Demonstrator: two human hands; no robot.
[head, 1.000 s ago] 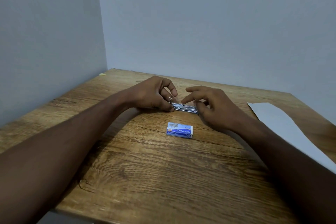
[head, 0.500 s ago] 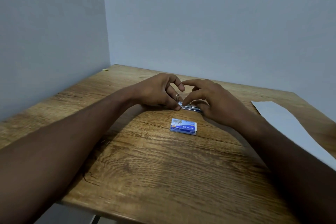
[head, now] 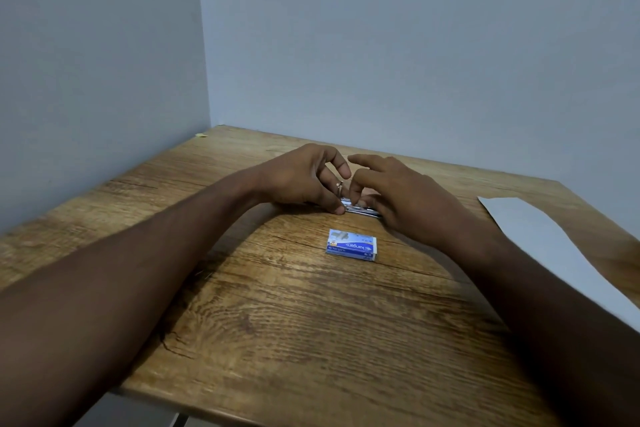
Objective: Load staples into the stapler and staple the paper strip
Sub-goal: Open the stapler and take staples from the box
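Stapler (head: 360, 210) lies on the desk (head: 311, 340) toward its far side, between the left hand (head: 304, 180) and right hand (head: 408, 198), both touching it; staple box (head: 351, 245) on the desk just nearer the person than the stapler, apart from it; paper strip (head: 540, 236) flat along the desk's right edge, well apart from the box; walls behind and to the left.

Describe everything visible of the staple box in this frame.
The staple box is a small flat carton, blue and white, apparently thin card, with a printed brand name reading upside down from the camera. It looks closed and lies flat on the wooden table, long side running left to right. It sits just nearer the camera than both hands and the stapler. Nothing touches it but the table.
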